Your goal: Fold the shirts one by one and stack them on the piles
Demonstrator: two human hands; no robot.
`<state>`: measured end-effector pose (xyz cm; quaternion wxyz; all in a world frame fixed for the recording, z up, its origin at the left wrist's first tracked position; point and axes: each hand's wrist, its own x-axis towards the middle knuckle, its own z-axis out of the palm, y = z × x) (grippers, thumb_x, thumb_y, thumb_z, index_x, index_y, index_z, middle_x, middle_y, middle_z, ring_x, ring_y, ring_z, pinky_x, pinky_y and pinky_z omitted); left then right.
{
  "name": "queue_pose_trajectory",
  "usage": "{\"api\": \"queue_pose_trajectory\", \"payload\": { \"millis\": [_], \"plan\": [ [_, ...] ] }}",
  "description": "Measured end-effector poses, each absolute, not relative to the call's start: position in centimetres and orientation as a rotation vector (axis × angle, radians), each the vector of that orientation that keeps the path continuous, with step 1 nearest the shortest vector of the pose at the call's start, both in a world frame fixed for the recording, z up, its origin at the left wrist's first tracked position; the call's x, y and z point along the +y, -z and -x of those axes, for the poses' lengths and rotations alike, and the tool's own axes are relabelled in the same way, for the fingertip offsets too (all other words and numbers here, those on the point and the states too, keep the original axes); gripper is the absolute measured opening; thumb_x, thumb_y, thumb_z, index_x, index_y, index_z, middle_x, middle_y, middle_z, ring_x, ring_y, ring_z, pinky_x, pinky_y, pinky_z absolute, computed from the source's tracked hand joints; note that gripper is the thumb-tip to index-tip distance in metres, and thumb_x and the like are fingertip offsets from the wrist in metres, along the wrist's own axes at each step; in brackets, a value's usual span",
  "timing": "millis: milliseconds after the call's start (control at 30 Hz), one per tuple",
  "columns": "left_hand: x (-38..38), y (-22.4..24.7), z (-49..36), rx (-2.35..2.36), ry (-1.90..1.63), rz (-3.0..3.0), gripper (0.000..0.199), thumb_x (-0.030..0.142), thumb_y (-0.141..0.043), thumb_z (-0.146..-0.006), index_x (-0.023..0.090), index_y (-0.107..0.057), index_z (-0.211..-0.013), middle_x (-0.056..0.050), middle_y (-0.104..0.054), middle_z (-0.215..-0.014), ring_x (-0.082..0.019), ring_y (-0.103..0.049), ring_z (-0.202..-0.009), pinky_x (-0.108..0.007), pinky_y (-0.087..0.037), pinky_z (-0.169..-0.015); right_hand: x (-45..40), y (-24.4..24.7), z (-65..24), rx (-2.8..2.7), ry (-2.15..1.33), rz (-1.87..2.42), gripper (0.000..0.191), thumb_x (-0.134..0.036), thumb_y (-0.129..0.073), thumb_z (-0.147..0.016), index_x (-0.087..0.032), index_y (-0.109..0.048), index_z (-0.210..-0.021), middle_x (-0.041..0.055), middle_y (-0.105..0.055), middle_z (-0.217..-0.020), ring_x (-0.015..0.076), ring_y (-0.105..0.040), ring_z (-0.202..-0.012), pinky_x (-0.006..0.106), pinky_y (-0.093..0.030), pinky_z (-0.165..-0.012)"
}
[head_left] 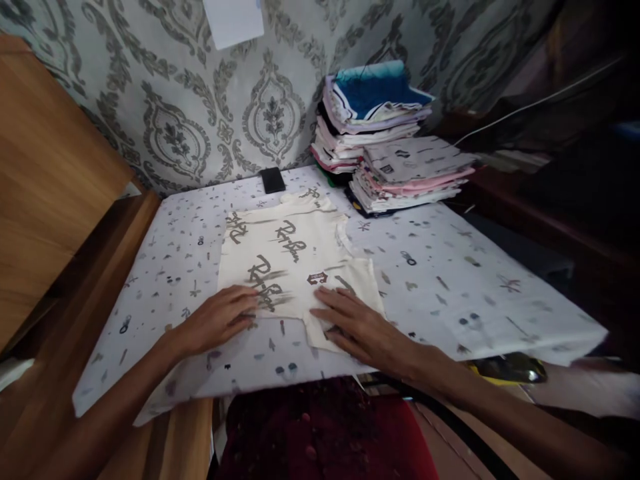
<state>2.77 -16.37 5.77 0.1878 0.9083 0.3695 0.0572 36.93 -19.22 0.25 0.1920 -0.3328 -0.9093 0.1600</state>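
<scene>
A cream shirt (310,243) with dark brush-style lettering lies spread on the cloth-covered table, its neckline toward the right. My left hand (220,317) rests at the shirt's near left edge, fingers extended and pointing right. Over the near right part, close to the sleeve and a small dark emblem, my right hand (353,323) lies flat with its fingers spread. Neither hand grips the fabric.
Two stacks of folded clothes, a taller one (370,123) and a lower one (410,177), stand at the back right. A black phone-like object (272,180) lies near the patterned wall. A wooden panel (55,180) rises at the left.
</scene>
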Motion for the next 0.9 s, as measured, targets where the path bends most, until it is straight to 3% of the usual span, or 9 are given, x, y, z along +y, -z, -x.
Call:
{"api": "queue_pose_trajectory", "payload": {
  "millis": [133, 267, 333, 400, 500, 600, 700, 900],
  "plan": [
    [-19.0, -7.9, -2.2, 1.037, 0.034, -2.552, 0.029, 0.024, -0.035, -0.101, 0.022, -0.058, -0.084, -0.006, -0.063, -0.096, -0.019, -0.061, -0.084, -0.028, -0.049, -0.069, -21.8, -0.9, -37.6, -2.516, -0.614, 0.83, 0.039, -0.032, -0.051, -0.101, -0.022, -0.058, -0.138, 0.0131, -0.049, -0.154, 0.0242, -0.038, -0.148, 0.051, -0.027, -0.123],
    [-19.0, -9.9, -2.8, 1.064, 0.186, -2.478, 0.026, 0.031, -0.042, -0.1, 0.021, -0.055, -0.08, -0.002, -0.062, -0.086, -0.017, -0.059, -0.076, -0.026, -0.043, -0.064, -20.9, -1.9, -38.5, -2.43, -0.774, 0.84, 0.035, -0.037, -0.049, -0.102, -0.022, -0.064, -0.13, 0.0119, -0.061, -0.142, 0.0201, -0.05, -0.139, 0.043, -0.039, -0.118],
    [-18.0, -10.1, -4.5, 1.094, 0.158, -2.45, 0.028, 0.035, -0.04, -0.102, 0.022, -0.056, -0.083, -0.001, -0.062, -0.082, -0.016, -0.059, -0.074, -0.026, -0.044, -0.065, -19.2, -2.1, -38.2, -2.394, -0.713, 0.954, 0.037, -0.036, -0.045, -0.104, -0.02, -0.063, -0.131, 0.0131, -0.059, -0.144, 0.0207, -0.051, -0.138, 0.04, -0.045, -0.114],
    [-16.5, -9.3, -6.9, 1.093, 0.008, -2.483, 0.03, 0.036, -0.036, -0.104, 0.022, -0.06, -0.093, -0.002, -0.066, -0.089, -0.018, -0.062, -0.082, -0.028, -0.048, -0.072, -17.0, -2.0, -37.5, -2.393, -0.551, 1.07, 0.04, -0.033, -0.043, -0.104, -0.018, -0.058, -0.137, 0.0147, -0.054, -0.149, 0.0229, -0.047, -0.141, 0.043, -0.045, -0.114],
    [-14.1, -5.9, -10.9, 1.089, -0.238, -2.603, 0.036, 0.037, -0.032, -0.105, 0.021, -0.058, -0.124, -0.011, -0.065, -0.127, -0.023, -0.061, -0.116, -0.037, -0.05, -0.096, -14.0, -0.8, -36.1, -2.429, -0.275, 1.233, 0.045, -0.027, -0.043, -0.102, -0.011, -0.052, -0.143, 0.0191, -0.046, -0.155, 0.0275, -0.04, -0.146, 0.048, -0.038, -0.119],
    [-12.4, -2.2, -13.0, 1.134, -0.227, -2.709, 0.053, 0.047, -0.03, -0.105, 0.018, -0.041, -0.148, -0.015, -0.044, -0.156, -0.027, -0.039, -0.146, -0.048, -0.03, -0.12, -12.4, 1.2, -36.1, -2.44, -0.063, 1.349, 0.049, -0.03, -0.042, -0.102, -0.007, -0.049, -0.145, 0.0213, -0.046, -0.154, 0.0302, -0.037, -0.148, 0.051, -0.035, -0.119],
    [-11.5, 0.0, -12.0, 1.233, -0.133, -2.715, 0.065, 0.056, -0.025, -0.104, 0.019, -0.027, -0.158, -0.013, -0.03, -0.165, -0.026, -0.024, -0.154, -0.051, -0.015, -0.126, -12.5, 2.8, -37.7, -2.391, 0.078, 1.403, 0.054, -0.038, -0.041, -0.102, -0.008, -0.047, -0.147, 0.0207, -0.046, -0.154, 0.03, -0.037, -0.147, 0.05, -0.036, -0.119],
    [-8.4, -0.1, -8.1, 1.55, -0.036, -2.559, 0.074, 0.063, -0.02, -0.102, 0.019, -0.019, -0.161, -0.012, -0.017, -0.168, -0.026, -0.012, -0.157, -0.05, -0.012, -0.126, -11.5, 2.0, -38.7, -2.354, 0.127, 1.416, 0.044, -0.038, -0.036, -0.104, -0.016, -0.056, -0.137, 0.0158, -0.057, -0.146, 0.0276, -0.045, -0.142, 0.051, -0.032, -0.121]
  ]
}}
